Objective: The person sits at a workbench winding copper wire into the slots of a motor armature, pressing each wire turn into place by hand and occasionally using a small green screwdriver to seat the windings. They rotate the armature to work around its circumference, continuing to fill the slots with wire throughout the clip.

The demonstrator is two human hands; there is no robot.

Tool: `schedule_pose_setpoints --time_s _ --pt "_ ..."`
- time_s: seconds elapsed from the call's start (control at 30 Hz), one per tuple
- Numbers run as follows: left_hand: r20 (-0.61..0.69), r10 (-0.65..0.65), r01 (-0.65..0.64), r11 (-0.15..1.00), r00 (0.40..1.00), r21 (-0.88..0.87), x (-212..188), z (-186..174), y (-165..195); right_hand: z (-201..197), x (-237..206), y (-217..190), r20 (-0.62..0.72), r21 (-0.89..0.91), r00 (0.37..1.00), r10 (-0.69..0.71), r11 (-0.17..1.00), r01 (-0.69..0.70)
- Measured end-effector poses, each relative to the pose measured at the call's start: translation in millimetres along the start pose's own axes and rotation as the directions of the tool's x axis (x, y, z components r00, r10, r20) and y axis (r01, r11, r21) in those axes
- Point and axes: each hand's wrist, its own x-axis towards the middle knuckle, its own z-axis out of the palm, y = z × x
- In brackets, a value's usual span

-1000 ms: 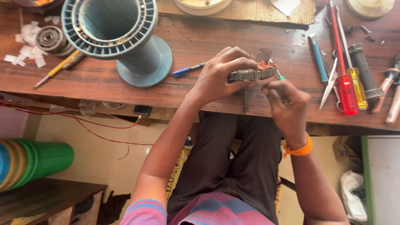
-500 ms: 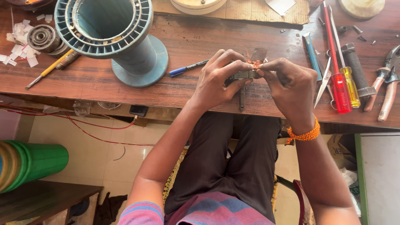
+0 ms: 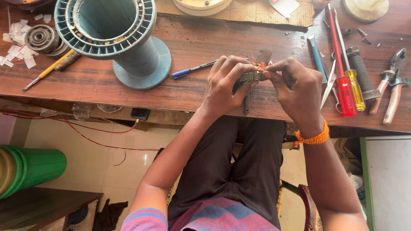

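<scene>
Both hands meet over the front part of a wooden workbench (image 3: 94,81). My left hand (image 3: 224,83) grips a small grey metal part with copper-coloured wire at its top (image 3: 252,73). My right hand (image 3: 295,85), with an orange thread band at the wrist, pinches the right end of the same part with thumb and fingertips. A blue pen (image 3: 192,69) lies just left of my left hand. Most of the part is hidden by my fingers.
A large blue-grey spool (image 3: 115,34) stands at the left. Screwdrivers with red and yellow handles (image 3: 349,85), scissors and pliers (image 3: 391,85) lie at the right. Bearings and paper scraps (image 3: 38,38) sit far left. A green spool (image 3: 25,171) is on the floor.
My right hand has come up from below the part and now pinches its right end. Both hands and the part have shifted slightly left on the bench.
</scene>
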Motion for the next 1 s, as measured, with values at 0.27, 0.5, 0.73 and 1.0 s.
schedule_pose_setpoints --time_s 0.27,0.5,0.73,1.0 --pt "0.052 -0.231 0.235 0.97 0.972 -0.07 10 5 1 13 27 14 0.007 0.037 0.999 -0.054 0.998 0.053" --pt "0.423 -0.398 0.538 0.791 0.814 -0.29 49 8 -27 21 33 10 -0.136 -0.042 0.988 0.077 0.996 -0.083" --pt "0.614 -0.069 0.506 0.642 0.786 -0.576 49 -25 -53 13 16 -9 -0.015 0.097 0.99 -0.14 0.985 0.141" --pt "0.649 0.084 0.375 0.757 0.756 -0.535 54 -32 -65 26 -11 -28 0.013 0.043 0.996 0.093 0.995 -0.094"
